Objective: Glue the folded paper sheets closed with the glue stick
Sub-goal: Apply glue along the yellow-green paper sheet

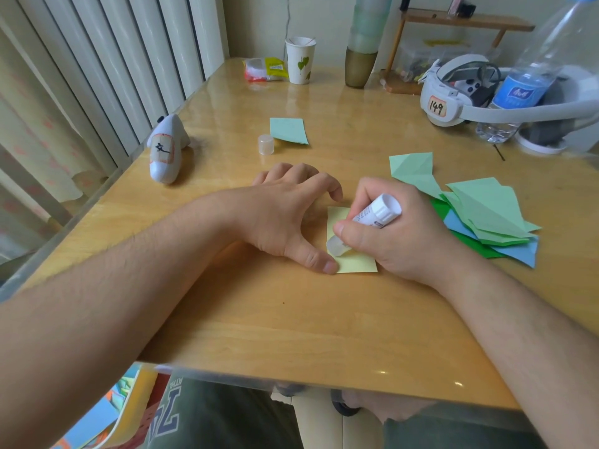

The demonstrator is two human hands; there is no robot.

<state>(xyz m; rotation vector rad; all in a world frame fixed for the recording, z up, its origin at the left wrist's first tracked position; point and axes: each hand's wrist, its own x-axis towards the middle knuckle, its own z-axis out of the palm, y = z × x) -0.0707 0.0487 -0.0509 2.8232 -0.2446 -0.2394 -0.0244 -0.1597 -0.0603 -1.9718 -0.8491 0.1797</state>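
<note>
Near the middle of the glossy wooden table (291, 319), a little toward its right edge, the pale yellow folded paper sheet (356, 264) lies flat, with the white glue stick (372, 215) pressed tip-down on it. The likeliest trouble is the sheet sliding or creasing under the stroke: the left hand (285, 218) pins it only with the thumb tip at its near left corner, the other fingers (330, 186) curled and resting on the table beside the far edge. A heavy drag could also carry glue past the paper's edge onto the table. The right hand (398, 234) grips the tube in a closed fist, thumb along the barrel, tube tilted, heel of the hand on the table. The stick's clear cap (266, 144) stands well apart toward the far edge beside a pale blue-green folded sheet (289, 130); a heap of green and blue folded papers (479, 218) waits near the right edge.
</note>
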